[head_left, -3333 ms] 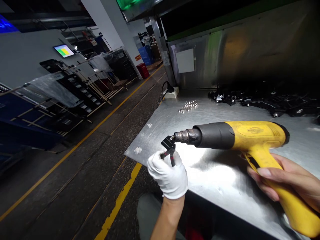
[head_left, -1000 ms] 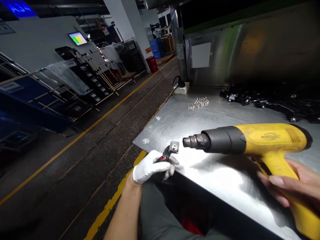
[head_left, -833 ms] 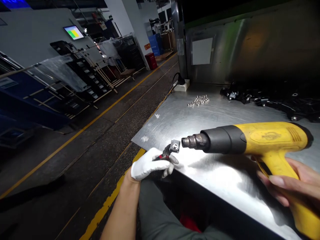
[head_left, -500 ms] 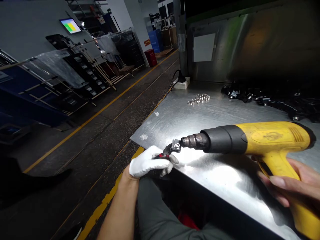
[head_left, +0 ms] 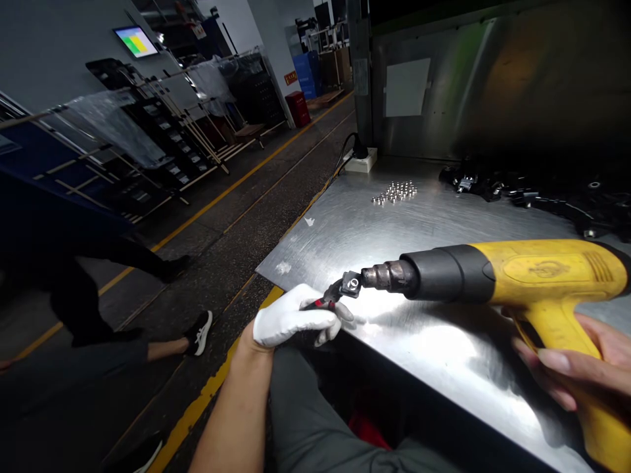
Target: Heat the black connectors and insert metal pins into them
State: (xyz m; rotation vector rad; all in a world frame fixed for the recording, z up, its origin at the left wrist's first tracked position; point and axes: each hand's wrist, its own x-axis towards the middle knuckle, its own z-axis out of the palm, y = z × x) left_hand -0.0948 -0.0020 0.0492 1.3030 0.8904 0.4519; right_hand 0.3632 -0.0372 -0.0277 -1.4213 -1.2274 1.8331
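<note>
Metal table (head_left: pixel 340 223), big yellow heat gun (head_left: pixel 537 269) over it, bare right hand (head_left: pixel 604 371) with fingers wrapped round the handle (head_left: pixel 566 328). Gloved left hand (head_left: pixel 288 320) has its fingers curled on some pliers (head_left: pixel 332 293). Right by the nozzle (head_left: pixel 389 276), can't tell if touching, they're holding a black block (head_left: pixel 347 290), silver ring (head_left: pixel 350 284) showing.

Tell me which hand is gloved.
The left hand: it's white-gloved and holds the pliers. The right hand, gripping the yellow heat gun, is bare.
</note>
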